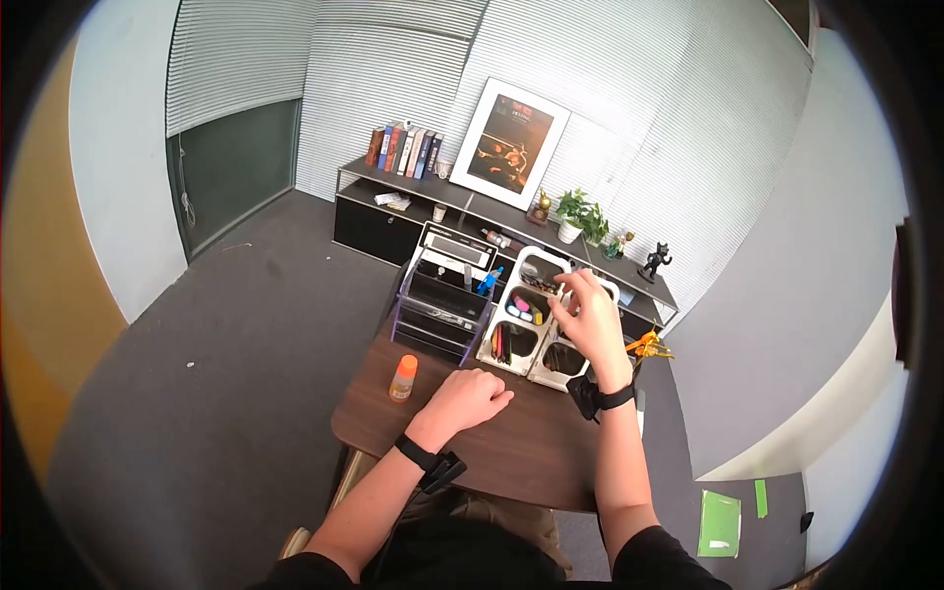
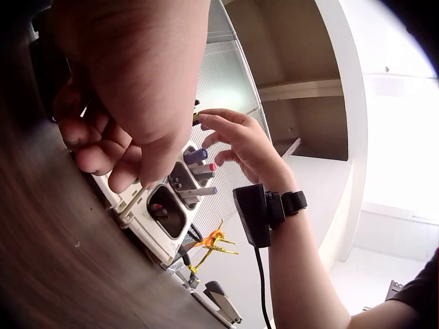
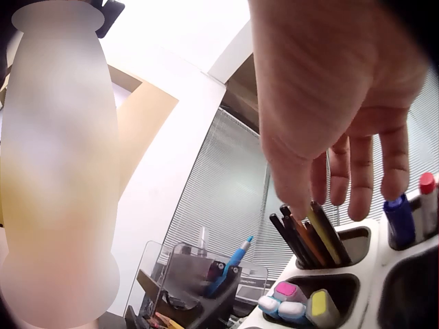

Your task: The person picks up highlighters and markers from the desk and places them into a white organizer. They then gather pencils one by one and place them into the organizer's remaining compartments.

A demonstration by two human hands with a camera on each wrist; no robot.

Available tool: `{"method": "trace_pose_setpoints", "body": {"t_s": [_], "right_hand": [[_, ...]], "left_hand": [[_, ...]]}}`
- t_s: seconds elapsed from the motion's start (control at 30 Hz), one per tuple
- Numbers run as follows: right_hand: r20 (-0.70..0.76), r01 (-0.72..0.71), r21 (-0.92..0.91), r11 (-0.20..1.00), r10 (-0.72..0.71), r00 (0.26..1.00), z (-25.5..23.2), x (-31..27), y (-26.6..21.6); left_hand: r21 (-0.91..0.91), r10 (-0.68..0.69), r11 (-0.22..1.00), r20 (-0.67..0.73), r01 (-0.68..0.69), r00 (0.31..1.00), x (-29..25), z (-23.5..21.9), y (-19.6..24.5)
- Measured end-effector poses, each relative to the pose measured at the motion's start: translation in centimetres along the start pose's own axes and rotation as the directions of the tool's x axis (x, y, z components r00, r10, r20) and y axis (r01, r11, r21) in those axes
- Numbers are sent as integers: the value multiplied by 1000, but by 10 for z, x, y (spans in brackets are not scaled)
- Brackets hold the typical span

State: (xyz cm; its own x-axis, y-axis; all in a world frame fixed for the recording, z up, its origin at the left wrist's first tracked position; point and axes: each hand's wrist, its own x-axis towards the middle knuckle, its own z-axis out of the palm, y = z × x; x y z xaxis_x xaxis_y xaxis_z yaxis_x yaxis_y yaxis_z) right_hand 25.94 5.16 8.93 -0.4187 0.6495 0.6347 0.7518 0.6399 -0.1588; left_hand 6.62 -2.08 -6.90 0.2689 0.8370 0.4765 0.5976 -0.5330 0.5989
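My right hand [image 1: 593, 320] hovers over the back of a white desk organizer [image 1: 487, 356], its fingers relaxed and apart. In the right wrist view, the thumb tip is right at the tops of dark pencils [image 3: 321, 236] standing in one compartment, and the fingertips hang near a blue marker [image 3: 400, 221]. Pink, blue and yellow highlighters [image 3: 322, 307] lie in the compartment in front. My left hand [image 1: 462, 398] rests on the table's near part, fingers loosely curled and holding nothing. Beside it stands a small bottle [image 1: 401, 383] with an orange cap.
A clear drawer unit [image 1: 433, 313] stands left of the organizer. An orange and yellow figure [image 1: 649, 344] and a stapler [image 2: 223, 303] are at the table's right side. Behind runs a low dark cabinet [image 1: 364, 221] with books [image 1: 403, 149], a framed poster [image 1: 509, 143] and plants [image 1: 580, 211].
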Motion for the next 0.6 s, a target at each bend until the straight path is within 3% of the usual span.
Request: {"method": "trace_pose_setpoints", "body": {"t_s": [0.23, 0.3, 0.33, 0.43, 0.6], "right_hand": [[-18, -60, -82, 995, 59, 998, -7, -3, 2], [164, -174, -100, 980, 189, 968, -15, -9, -3], [272, -173, -53, 983, 181, 945, -18, -12, -2], [657, -268, 72, 961, 156, 737, -21, -13, -8], [654, -167, 36, 985, 103, 750, 14, -21, -12]], "left_hand": [[6, -2, 1000, 10, 2, 1000, 0, -1, 0], [13, 3, 1000, 13, -3, 1000, -1, 1, 0], [10, 8, 1000, 7, -8, 1000, -1, 1, 0], [12, 12, 1000, 13, -12, 1000, 0, -1, 2], [11, 0, 1000, 32, 0, 999, 0, -2, 2]]}}
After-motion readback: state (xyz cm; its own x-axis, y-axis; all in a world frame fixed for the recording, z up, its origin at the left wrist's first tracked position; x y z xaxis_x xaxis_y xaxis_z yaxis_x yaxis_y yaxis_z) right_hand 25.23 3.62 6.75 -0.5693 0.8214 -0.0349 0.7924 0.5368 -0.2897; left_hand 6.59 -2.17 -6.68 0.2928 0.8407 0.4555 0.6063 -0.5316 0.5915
